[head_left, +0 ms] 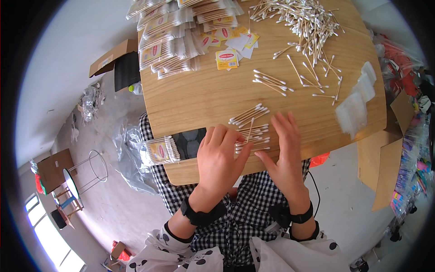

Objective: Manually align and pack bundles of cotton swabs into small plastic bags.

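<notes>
At the near edge of the wooden table (190,99), a small group of white-tipped cotton swabs (256,138) lies between my hands. My left hand (219,154) is beside their left ends, fingers bent and thumb apart from the index finger. One swab (250,129) slants across the others near that thumb. On the other side, my right hand (287,156) has its fingers and thumb spread, close to the right ends. Just beyond lies another small bunch of swabs (247,114). A filled clear packet of swabs (162,150) rests left of my left hand, beside a dark patterned pad (189,143).
Filled packets (167,45) are stacked at the far left, near yellow and white cards (226,59). A big swab heap (308,22) covers the far right, with loose swabs nearer. Clear empty bags (353,111) lie at the right edge. Cardboard boxes (385,154) flank the table.
</notes>
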A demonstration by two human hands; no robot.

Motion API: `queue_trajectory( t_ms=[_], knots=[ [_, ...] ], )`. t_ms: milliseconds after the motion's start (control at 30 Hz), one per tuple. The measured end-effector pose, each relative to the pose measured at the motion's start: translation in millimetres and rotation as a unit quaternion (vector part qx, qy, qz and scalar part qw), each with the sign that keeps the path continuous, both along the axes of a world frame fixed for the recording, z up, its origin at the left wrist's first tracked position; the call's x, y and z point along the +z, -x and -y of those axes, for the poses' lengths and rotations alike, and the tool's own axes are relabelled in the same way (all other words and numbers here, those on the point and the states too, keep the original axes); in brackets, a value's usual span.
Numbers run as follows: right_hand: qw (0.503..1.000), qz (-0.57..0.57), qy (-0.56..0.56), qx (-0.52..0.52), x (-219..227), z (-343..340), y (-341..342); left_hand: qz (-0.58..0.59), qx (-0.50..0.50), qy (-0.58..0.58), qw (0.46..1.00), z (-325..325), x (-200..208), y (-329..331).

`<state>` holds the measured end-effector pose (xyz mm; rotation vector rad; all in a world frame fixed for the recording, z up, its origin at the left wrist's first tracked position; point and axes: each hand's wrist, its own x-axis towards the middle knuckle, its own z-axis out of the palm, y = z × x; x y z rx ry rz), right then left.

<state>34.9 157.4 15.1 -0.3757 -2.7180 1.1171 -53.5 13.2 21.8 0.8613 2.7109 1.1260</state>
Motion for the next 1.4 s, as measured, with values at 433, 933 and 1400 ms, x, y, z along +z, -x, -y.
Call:
queue_trajectory(
  t_ms=[433, 933, 1400],
  knots=[
    [1.000, -0.003, 0.014, -0.022, -0.8, -2.5, 5.8, -0.018, 0.014, -0.018, 1.000, 2.0, 6.2, 3.1],
    [0.999, -0.035, 0.031, 0.009, 17.0, -3.8, -1.8, 0.002, -0.058, -0.054, 0.997, 26.6, -2.2, -10.4],
    [0.997, -0.011, -0.006, 0.071, 1.7, 11.9, 0.1, -0.004, -0.038, 0.001, 0.999, 38.1, -1.8, 5.3]
  ],
)
